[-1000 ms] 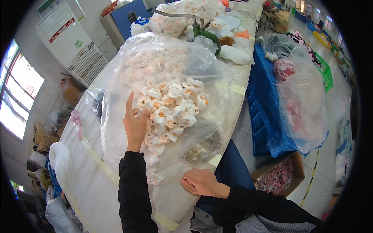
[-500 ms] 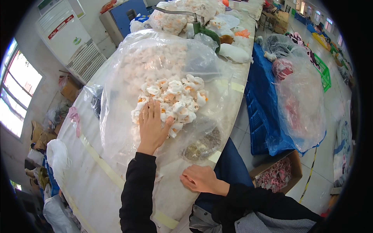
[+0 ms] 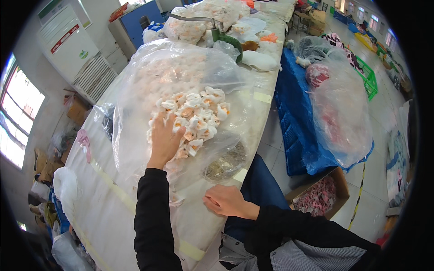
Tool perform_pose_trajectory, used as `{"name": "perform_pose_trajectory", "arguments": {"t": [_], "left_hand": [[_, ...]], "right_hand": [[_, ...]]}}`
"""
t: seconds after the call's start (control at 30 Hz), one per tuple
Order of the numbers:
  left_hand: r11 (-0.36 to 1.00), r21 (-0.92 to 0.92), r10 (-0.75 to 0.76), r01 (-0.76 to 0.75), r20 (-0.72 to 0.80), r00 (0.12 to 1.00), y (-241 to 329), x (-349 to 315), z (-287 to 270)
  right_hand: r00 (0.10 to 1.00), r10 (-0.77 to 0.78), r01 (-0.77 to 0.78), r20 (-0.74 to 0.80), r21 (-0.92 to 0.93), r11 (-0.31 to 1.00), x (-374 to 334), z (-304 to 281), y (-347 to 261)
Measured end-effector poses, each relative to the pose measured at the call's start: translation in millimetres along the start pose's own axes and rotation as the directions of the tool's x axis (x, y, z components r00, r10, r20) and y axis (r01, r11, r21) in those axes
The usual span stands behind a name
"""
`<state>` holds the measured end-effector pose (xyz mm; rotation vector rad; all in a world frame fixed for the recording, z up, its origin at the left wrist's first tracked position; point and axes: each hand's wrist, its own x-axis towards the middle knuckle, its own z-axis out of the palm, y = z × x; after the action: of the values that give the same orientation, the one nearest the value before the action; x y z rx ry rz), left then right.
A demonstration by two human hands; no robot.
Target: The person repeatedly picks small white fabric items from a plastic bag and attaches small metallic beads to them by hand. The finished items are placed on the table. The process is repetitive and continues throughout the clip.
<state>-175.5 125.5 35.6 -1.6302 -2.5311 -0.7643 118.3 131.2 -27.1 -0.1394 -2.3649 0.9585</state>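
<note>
Left grip [image 3: 164, 142]: splayed against fluffy, white-and-orange tufts [image 3: 199, 118] | right grip [image 3: 228, 201]: loosely fisted, at flat, pale worktop's [image 3: 108, 219] edge

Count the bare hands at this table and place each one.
2: the left hand at the left side of the white pieces; the right hand, curled, near the table's edge. Neither is fully hidden.

The long table [image 3: 108, 226] I'm watching over the feed has a pale cover with yellowish tape strips [image 3: 112, 185]. On it I see a big clear plastic bag [image 3: 126, 81] with fluffy white pieces [image 3: 194, 113], some under film, some uncovered; a pink strip [image 3: 84, 142] at left; farther off, a green lever device [image 3: 231, 41] near stuffed bags [image 3: 185, 31].
</note>
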Motion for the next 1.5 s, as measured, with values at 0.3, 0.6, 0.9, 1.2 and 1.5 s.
{"name": "perform_pose_trajectory", "arguments": {"t": [0.3,0.6,0.9,1.2,1.5], "left_hand": [[0.941,0.338,0.004,-0.025,0.062,0.998,43,28,59],[0.926,0.363,-0.213,0.102,0.28,0.936,20,87,71],[0.916,0.393,-0.226,0.086,0.326,0.918,8,133,69],[0.954,0.295,-0.11,0.061,0.153,0.982,-29,156,84],[0.911,0.4,0.129,-0.102,-0.039,0.991,-39,192,65]], "right_hand": [[1.0,0.02,-0.02,0.024,-0.001,1.0,-2,2,-3],[0.999,-0.042,0.042,-0.006,-0.058,0.997,0,-2,-3],[0.996,-0.09,0.089,-0.025,-0.033,0.995,5,-7,0],[0.997,-0.055,0.061,-0.049,0.122,0.991,1,-7,3],[0.998,-0.032,0.041,-0.061,0.142,0.989,2,-7,8]]}}
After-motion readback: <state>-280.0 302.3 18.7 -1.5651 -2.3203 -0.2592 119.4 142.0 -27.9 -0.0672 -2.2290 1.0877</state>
